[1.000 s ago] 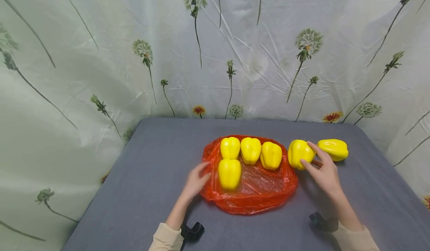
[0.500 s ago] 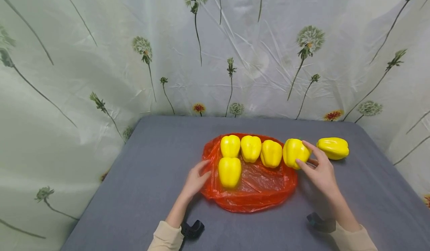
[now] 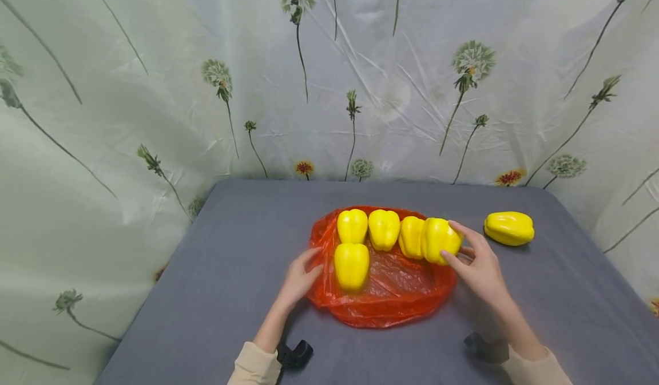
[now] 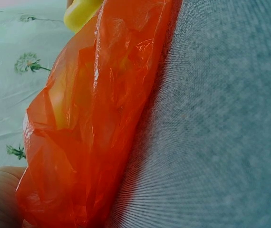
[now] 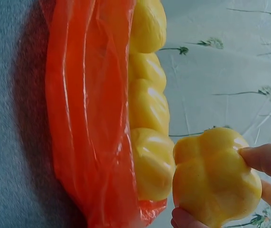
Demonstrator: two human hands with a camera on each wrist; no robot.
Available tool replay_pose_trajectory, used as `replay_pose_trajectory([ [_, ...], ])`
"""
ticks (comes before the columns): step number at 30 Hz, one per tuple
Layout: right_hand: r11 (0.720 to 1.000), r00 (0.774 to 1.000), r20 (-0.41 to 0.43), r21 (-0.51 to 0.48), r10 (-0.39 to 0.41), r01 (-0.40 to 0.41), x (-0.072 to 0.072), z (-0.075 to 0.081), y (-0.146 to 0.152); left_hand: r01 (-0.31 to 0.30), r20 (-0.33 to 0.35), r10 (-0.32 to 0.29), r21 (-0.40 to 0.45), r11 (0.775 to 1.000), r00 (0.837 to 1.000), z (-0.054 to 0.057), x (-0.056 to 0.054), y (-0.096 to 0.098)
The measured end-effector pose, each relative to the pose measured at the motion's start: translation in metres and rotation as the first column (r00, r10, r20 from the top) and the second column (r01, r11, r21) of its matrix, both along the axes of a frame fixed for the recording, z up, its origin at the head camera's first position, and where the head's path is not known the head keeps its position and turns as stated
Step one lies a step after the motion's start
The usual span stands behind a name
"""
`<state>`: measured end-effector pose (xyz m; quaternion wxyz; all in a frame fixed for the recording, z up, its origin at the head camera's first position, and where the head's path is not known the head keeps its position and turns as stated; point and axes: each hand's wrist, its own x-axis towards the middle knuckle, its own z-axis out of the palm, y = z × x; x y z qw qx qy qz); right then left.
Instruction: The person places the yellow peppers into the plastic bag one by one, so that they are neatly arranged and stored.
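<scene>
A red plastic bag (image 3: 386, 313) lies spread open on the table, with several yellow bell peppers (image 3: 352, 266) standing inside its rim. At the bag's left edge, my left hand (image 3: 298, 279) holds the rim, thumb and fingers slightly apart. The left wrist view shows part of that hand (image 4: 2, 194) against the thin red plastic (image 4: 78, 142); the fingertips are hidden there. My right hand (image 3: 479, 268) grips another yellow bell pepper (image 5: 216, 178) between thumb and fingers. It hangs above the bag's right side, partly covering a pepper behind it in the head view.
One more yellow bell pepper (image 3: 509, 228) lies on its side at the right, outside the bag. Grey cloth covers the table (image 3: 221, 247). A flower-patterned curtain (image 3: 412, 87) hangs behind and at the sides. Black straps sit at both wrists.
My right hand has carried its bell pepper leftward, from beside the bag's right edge to above its right part. The left hand stays at the bag's left rim.
</scene>
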<state>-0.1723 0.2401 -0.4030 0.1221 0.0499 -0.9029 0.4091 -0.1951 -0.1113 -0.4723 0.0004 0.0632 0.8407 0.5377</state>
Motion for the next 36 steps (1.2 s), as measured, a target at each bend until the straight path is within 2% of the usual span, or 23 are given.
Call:
replay_pose_trajectory([
  [13, 0.998, 0.996, 0.064, -0.031, 0.064, -0.062, 0.004, 0.003, -0.015, 0.011, -0.034, -0.011, -0.002, 1.000, 0.999, 0.002, -0.002, 0.002],
  [25, 0.991, 0.987, 0.104, -0.054, 0.125, -0.120, 0.009, -0.007, -0.031, 0.014, -0.051, -0.015, -0.015, 1.000, 0.999, -0.003, 0.000, 0.000],
  [36, 0.985, 0.973, 0.168, -0.091, 0.158, -0.144, 0.012, -0.011, -0.044, 0.018, -0.062, -0.018, -0.006, 1.000, 0.998, -0.002, 0.001, 0.000],
])
